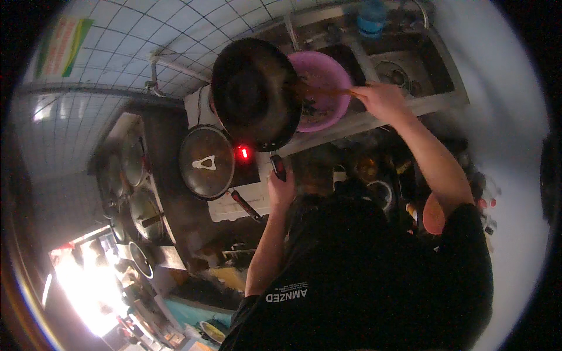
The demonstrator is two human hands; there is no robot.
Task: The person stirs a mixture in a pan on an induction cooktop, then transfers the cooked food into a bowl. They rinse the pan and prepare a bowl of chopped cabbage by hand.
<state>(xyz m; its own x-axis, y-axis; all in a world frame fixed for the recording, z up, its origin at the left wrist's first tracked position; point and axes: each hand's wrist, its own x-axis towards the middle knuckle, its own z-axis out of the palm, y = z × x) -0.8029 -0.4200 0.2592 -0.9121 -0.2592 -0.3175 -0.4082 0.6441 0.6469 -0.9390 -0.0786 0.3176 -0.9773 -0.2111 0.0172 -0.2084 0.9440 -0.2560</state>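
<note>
A dark wok (254,96) is tilted on its side, its inside toward the pink basin (345,76) on its right. My left hand (282,188) is closed round the wok's black handle (278,168). In my right hand (380,100), stretched out over the basin's right side, is a wooden spatula (331,91). Its far end reaches to the wok's rim, too dark to make out clearly. Dark bits of food (310,114) lie in the basin; the wok hides part of it.
Left of the wok sits a round lidded pan (205,175), its handle (246,206) pointing toward me. A red display (243,153) glows beside it. Behind the basin is a metal sink (418,70) with a blue bottle (372,20). Pot lids (145,213) line the left counter.
</note>
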